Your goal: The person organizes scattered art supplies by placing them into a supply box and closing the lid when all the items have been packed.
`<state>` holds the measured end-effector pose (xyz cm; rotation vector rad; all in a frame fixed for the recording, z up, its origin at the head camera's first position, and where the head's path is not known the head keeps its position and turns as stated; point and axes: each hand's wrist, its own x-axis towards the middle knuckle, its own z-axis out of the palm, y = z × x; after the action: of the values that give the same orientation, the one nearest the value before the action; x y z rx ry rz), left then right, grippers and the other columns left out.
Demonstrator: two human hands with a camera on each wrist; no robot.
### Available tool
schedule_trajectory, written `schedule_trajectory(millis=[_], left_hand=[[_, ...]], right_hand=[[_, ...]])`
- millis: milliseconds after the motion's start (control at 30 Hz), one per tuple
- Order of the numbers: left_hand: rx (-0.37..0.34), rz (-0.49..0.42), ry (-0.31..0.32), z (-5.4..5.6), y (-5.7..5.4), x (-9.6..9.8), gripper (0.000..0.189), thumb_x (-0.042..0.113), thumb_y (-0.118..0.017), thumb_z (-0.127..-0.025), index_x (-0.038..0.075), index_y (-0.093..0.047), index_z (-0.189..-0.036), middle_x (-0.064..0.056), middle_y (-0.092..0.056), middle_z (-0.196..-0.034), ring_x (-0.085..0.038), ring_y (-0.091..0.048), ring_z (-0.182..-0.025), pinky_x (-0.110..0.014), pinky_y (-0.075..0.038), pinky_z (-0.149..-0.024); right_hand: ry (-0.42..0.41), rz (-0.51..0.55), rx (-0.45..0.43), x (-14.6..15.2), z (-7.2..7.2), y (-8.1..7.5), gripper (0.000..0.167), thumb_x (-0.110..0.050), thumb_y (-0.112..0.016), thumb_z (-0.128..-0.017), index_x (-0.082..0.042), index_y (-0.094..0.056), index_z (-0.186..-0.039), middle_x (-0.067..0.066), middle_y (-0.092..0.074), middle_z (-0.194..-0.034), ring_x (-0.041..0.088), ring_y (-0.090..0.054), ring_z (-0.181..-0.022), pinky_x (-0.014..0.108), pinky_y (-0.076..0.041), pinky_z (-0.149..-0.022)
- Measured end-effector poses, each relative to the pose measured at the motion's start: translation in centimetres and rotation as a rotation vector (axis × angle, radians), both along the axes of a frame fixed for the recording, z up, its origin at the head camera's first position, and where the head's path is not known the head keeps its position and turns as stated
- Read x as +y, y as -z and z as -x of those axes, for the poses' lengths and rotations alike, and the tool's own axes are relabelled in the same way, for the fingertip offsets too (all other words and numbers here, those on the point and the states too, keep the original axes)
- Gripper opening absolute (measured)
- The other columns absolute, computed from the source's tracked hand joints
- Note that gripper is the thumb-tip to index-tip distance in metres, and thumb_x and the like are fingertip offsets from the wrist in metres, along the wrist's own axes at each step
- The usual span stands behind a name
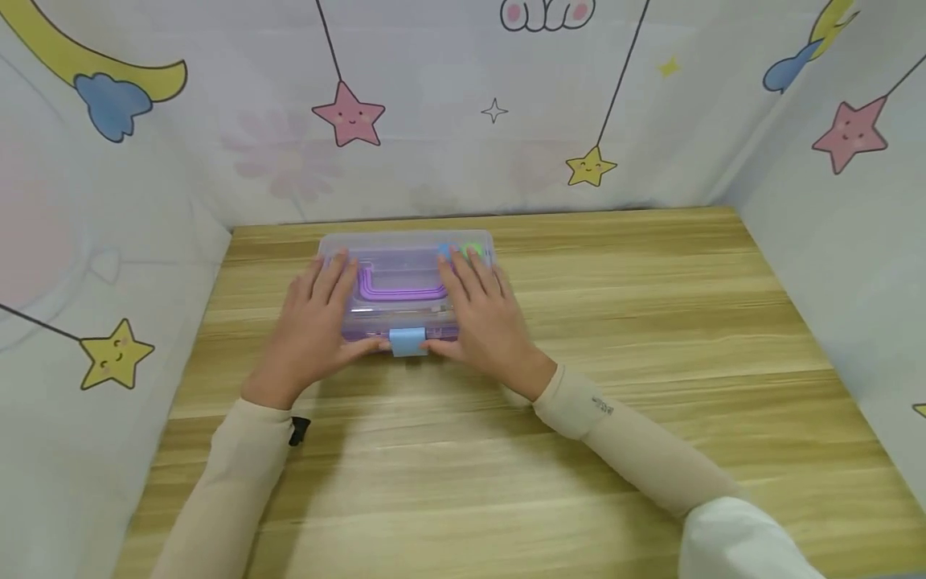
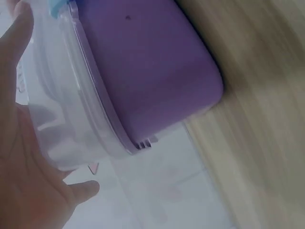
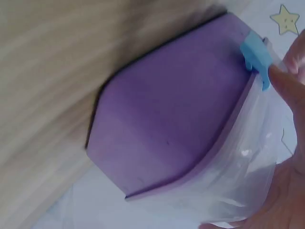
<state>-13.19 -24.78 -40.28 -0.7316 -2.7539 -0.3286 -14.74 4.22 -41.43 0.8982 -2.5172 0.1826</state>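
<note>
A storage box with a clear lid (image 1: pixel 405 240) and a purple base (image 3: pixel 167 105) lies on the table. A purple carrying handle (image 1: pixel 402 294) lies flat on the lid, and a light blue latch (image 1: pixel 408 342) sits at the front edge. My left hand (image 1: pixel 307 326) rests on the lid's left side, fingers straight, thumb pointing at the latch. On the right side lies my right hand (image 1: pixel 493 326), its straight fingers across the lid and its thumb at the latch's right end. Blue and green things (image 1: pixel 472 249) show through near the right fingertips; their kind is unclear.
The wood-grain table (image 1: pixel 651 322) extends to the right and in front of the box. White cloth walls (image 1: pixel 448 177) printed with stars and moons stand behind and at both sides. Beige sleeves (image 1: pixel 644 450) cover the forearms.
</note>
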Motion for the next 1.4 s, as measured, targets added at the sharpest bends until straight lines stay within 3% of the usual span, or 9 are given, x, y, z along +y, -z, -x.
schedule_trajectory(millis=[167,500,667,933,1400], left_hand=[[0.025,0.062,-0.042,-0.1,-0.3,1.0,0.142,0.069,-0.09,-0.068,0.001,-0.017,-0.169,-0.03,-0.027,-0.168,-0.058,-0.023,-0.153,-0.077,-0.031,-0.114],[0.045,0.113,-0.105,-0.1,-0.2,2.5,0.132,0.067,-0.094,-0.065,0.003,-0.036,-0.164,-0.032,-0.03,-0.166,-0.063,-0.027,-0.149,-0.074,-0.037,-0.112],[0.106,0.093,-0.096,0.0,0.2,2.6,0.128,0.066,-0.096,-0.063,0.002,-0.042,-0.16,-0.033,-0.036,-0.163,-0.065,-0.031,-0.146,-0.074,-0.043,-0.107],[0.248,0.075,-0.071,0.0,1.2,2.6,0.126,0.066,-0.098,-0.059,0.0,-0.05,-0.155,-0.032,-0.046,-0.156,-0.065,-0.039,-0.141,-0.074,-0.053,-0.091],[0.309,0.077,-0.091,-0.2,1.7,2.9,0.125,0.065,-0.098,-0.059,-0.001,-0.051,-0.154,-0.029,-0.048,-0.156,-0.062,-0.042,-0.141,-0.068,-0.058,-0.077]], right_hand=[[0.09,-0.092,-0.136,-0.2,0.7,-1.3,0.139,-0.09,-0.072,-0.071,0.003,-0.028,-0.165,0.028,-0.024,-0.17,0.044,-0.024,-0.158,0.061,-0.034,-0.121],[0.086,-0.152,-0.213,-1.2,1.4,-2.1,0.134,-0.087,-0.078,-0.069,-0.013,-0.028,-0.169,0.03,-0.021,-0.171,0.051,-0.022,-0.157,0.069,-0.031,-0.119],[0.074,-0.162,-0.138,-1.1,1.6,-1.6,0.132,-0.088,-0.076,-0.069,-0.011,-0.033,-0.167,0.03,-0.029,-0.168,0.052,-0.029,-0.154,0.07,-0.035,-0.116],[0.001,-0.19,0.12,-0.6,1.7,-0.3,0.122,-0.09,-0.069,-0.073,-0.007,-0.047,-0.16,0.029,-0.049,-0.156,0.05,-0.05,-0.141,0.067,-0.044,-0.111],[-0.06,-0.161,0.203,-0.6,1.9,0.6,0.115,-0.084,-0.074,-0.076,-0.003,-0.052,-0.155,0.032,-0.053,-0.151,0.049,-0.054,-0.138,0.058,-0.047,-0.112]])
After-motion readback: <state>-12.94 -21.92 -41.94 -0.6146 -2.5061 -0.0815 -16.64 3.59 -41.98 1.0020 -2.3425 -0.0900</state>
